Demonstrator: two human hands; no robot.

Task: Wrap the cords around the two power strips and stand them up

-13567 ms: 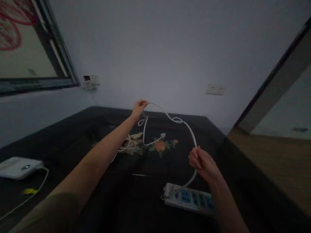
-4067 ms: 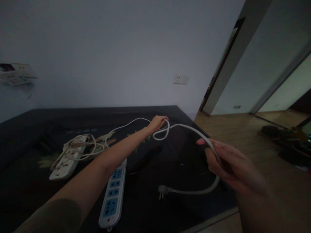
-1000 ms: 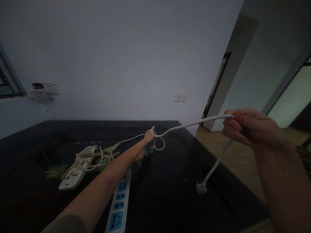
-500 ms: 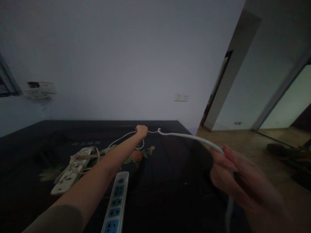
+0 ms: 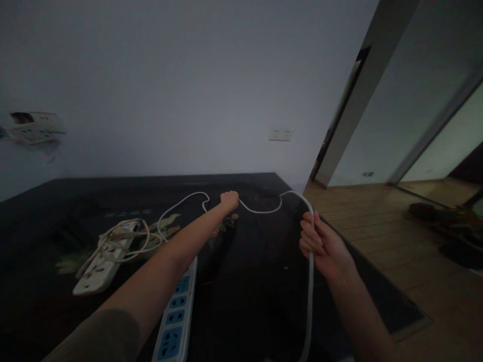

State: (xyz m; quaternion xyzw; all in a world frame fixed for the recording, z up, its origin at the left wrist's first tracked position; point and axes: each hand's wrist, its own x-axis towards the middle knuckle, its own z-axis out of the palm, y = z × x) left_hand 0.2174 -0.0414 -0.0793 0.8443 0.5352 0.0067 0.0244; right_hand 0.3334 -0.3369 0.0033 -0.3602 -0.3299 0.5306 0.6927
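A white power cord (image 5: pixel 260 212) runs in a slack curve between my two hands over the dark tabletop. My left hand (image 5: pixel 229 200) is closed round it near the far middle of the table. Closer to me and to the right, my right hand (image 5: pixel 319 241) grips the same cord, which hangs down from the fingers toward the bottom of the view. Under my left forearm lies a power strip with blue sockets (image 5: pixel 175 317), partly hidden by the arm. To its left sits a white power strip (image 5: pixel 101 271) with its own cord bundled loosely on top.
The dark glossy tabletop (image 5: pixel 241 301) carries a flower print and meets a pale wall. A wall socket (image 5: pixel 279 134) is above its far edge; more sockets (image 5: pixel 32 128) are at far left. Wooden floor (image 5: pixel 373 236) and dark, unclear objects (image 5: pixel 449 226) lie to the right.
My right hand has moved left and farther from me, and the cord between the hands has gone from nearly taut to sagging. My left hand has shifted slightly right, still closed.
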